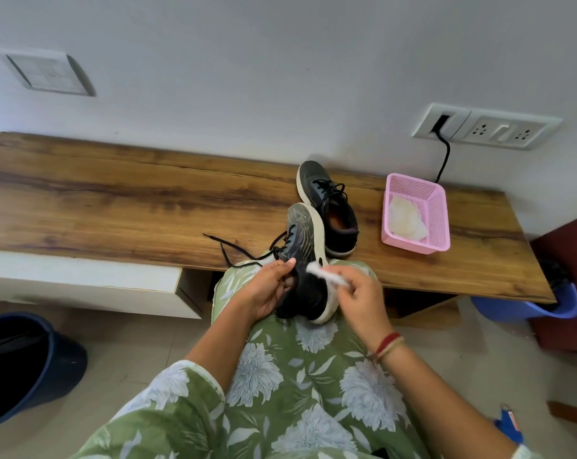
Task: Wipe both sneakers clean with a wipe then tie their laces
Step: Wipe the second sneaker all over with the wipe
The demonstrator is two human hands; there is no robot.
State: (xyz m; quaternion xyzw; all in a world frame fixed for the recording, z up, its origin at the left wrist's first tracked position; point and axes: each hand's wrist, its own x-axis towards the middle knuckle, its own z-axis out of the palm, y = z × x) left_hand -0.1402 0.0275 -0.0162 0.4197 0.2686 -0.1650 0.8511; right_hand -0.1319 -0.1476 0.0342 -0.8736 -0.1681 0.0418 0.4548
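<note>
Two dark grey mesh sneakers with white soles are in view. One sneaker [305,260] lies tilted on its side across the person's lap, on a green floral garment [297,376], with its toe over the edge of the long wooden surface [114,207] and its black laces [234,248] trailing untied toward nine o'clock. The left hand [267,289] has its fingers wrapped round the upper. The right hand [363,296] pinches one crumpled white wipe [326,276] at the white sole edge. The second sneaker [330,207] stands upright on the surface at one o'clock, touching the first. At three o'clock sits one pink perforated plastic basket [439,223] holding a white crumpled wad [406,220]. Two buckets stand on the floor: a dark blue one [25,366] at eight o'clock and a lighter blue one [545,306] at four o'clock.
</note>
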